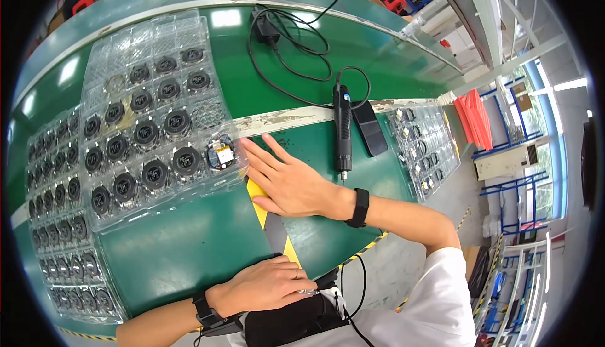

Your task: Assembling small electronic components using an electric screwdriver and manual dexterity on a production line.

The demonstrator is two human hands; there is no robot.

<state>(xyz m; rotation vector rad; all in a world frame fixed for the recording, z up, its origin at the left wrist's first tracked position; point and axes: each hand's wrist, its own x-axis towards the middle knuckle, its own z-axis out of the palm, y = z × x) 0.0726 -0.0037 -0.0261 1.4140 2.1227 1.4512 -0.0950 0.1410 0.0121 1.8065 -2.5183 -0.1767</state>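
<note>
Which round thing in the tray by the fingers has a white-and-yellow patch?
The round part at the right end of the nearest row in the tray, by the right hand. Its row neighbours have black tops instead.

Downward fisheye view from head

Nothing legible to me. Pale marks on black discs in clear tray, toward bench's left edge; tiny white label on black electric screwdriver, too small to read.
</note>
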